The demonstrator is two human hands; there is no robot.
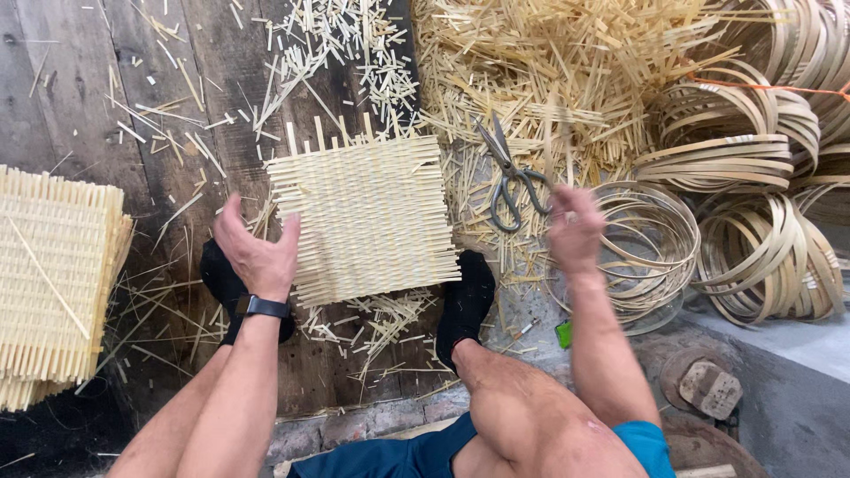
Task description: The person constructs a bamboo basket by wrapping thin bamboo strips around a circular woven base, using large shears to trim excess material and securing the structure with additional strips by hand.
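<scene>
Down on the dark plank floor [80,80], the square woven mat [366,215] lies flat between two black-socked feet; bare boards open to its left, scissors [507,177] and loose straw-coloured offcuts [549,62] crowd its right; a stack of finished mats [55,283] sits at the far left, coiled bamboo hoops [761,257] at the right; the left hand [257,252] is open, fingers spread, touching the mat's left edge; the right hand [574,228] hovers open beside the scissors, holding nothing.

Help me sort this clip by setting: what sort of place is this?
Likely a bamboo-weaving workshop: a woven mat on the plank floor, coiled bamboo hoops, and scissors among strip offcuts.
</scene>
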